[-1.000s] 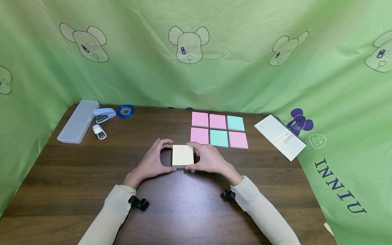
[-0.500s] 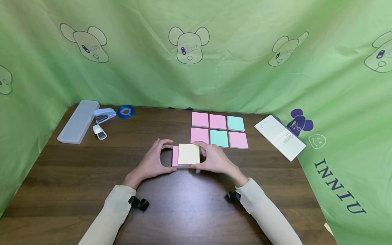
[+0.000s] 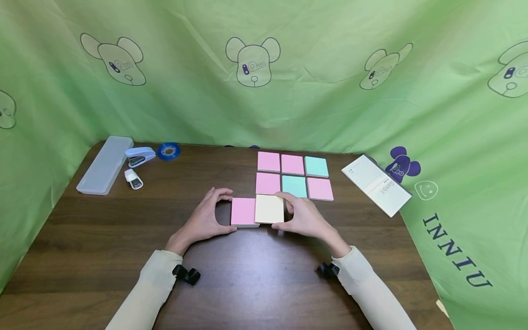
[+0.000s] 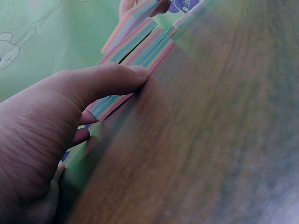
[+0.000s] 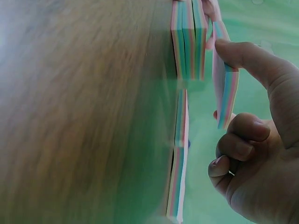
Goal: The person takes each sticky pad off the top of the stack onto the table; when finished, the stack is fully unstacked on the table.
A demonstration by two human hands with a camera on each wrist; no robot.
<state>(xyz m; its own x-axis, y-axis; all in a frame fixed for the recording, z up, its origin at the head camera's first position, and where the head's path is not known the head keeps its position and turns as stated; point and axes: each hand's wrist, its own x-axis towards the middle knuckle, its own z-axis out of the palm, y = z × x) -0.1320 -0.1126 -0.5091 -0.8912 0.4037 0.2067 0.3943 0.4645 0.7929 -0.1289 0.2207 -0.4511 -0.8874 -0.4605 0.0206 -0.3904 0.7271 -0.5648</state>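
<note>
In the head view my left hand (image 3: 200,221) grips a small stack of sticky note pads (image 3: 243,211) with a pink top sheet, thumb at the near edge and fingers at the far side. The left wrist view shows the striped edges of this stack (image 4: 140,51) on the table. My right hand (image 3: 308,220) pinches one pad with a cream-yellow top (image 3: 269,209) between thumb and fingers. That single pad (image 5: 228,97) is raised above the stack's level and overlaps its right edge. In the right wrist view the other fingers of this hand are curled.
Behind the hands, two rows of pink and turquoise sticky note pads (image 3: 294,186) lie side by side. A notepad (image 3: 377,185) rests at the right edge. A pale case (image 3: 105,165), blue stapler (image 3: 140,156), blue tape roll (image 3: 168,151) and small white-and-black item (image 3: 134,179) lie back left.
My right hand has lifted the yellow-topped pad off the stack and moved it right, uncovering the pink top beneath. The left hand has stayed in place on the stack.
</note>
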